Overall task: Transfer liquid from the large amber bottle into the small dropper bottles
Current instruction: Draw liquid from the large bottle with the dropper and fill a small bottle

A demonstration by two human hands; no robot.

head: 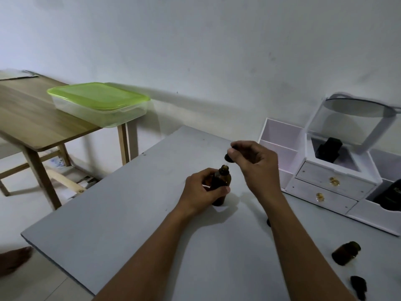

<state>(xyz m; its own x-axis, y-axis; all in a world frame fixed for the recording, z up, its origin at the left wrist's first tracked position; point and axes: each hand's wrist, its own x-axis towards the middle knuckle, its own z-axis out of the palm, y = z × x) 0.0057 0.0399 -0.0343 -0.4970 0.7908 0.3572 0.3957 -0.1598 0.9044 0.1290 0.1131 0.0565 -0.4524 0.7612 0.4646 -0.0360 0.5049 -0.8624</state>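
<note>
An amber bottle [222,179] stands upright on the grey table [130,213], its mouth uncovered. My left hand [200,192] grips its body from the left. My right hand [253,161] hovers just above and to the right of the neck, pinching a black cap [228,157] between thumb and fingers. A smaller amber bottle [346,255] without a cap stands at the table's right. A black dropper cap [359,290] lies in front of it. Another small dark object [268,222] peeks out from behind my right forearm.
A white organiser [334,183] with two drawers, open compartments and a round mirror [358,107] sits at the back right; dark items rest in it. A wooden side table [36,122] to the left carries a green-lidded plastic box [99,103]. A bare foot [13,259] shows lower left.
</note>
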